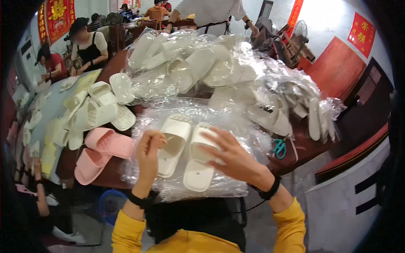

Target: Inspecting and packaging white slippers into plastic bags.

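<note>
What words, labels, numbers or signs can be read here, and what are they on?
Red wall hanging, upper left: large gold lettering, not transcribed.
Red poster, far right: gold characters, not transcribed.
Narrow red banner, upper right: too blurred to read.
White slippers, front centre: dark marks on the footbeds, too small to read.

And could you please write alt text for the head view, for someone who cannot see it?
A person's left hand and right hand are at a pair of white slippers on clear plastic. Pink slippers lie to the left, bagged slippers are heaped behind, and teal scissors lie at right.
</note>
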